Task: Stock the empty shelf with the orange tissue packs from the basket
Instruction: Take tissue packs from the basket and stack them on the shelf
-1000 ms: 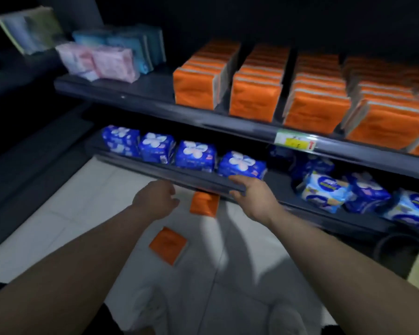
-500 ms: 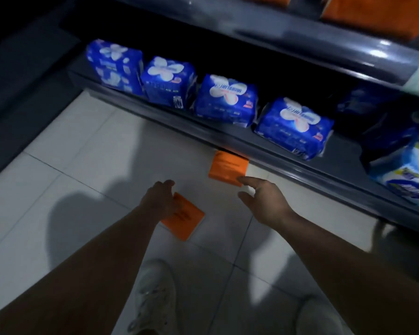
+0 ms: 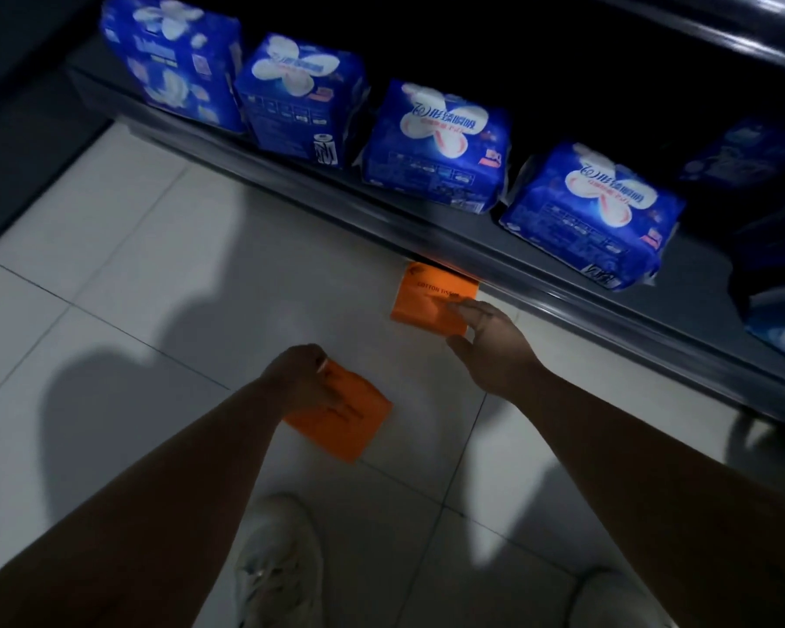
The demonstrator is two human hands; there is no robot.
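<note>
On the tiled floor (image 3: 109, 247) the near orange pack (image 3: 354, 428) lies under the left hand (image 3: 302, 378), whose blurred fingers lie across its top, so I cannot tell if they have closed on it. The far orange pack (image 3: 427, 296) lies with its far edge under the bottom shelf (image 3: 381, 224), and the right hand (image 3: 495, 346) touches its near corner with its fingertips, thumb spread apart, nothing clamped. Blue packs (image 3: 436, 147) line that shelf.

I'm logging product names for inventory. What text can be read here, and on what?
"COTTON TISS" on the far orange pack, the end hidden by the right hand.
On the near orange pack, partly covered by the left hand: print too blurred.
On the blue packs: Chinese characters, too blurred to read.
</note>
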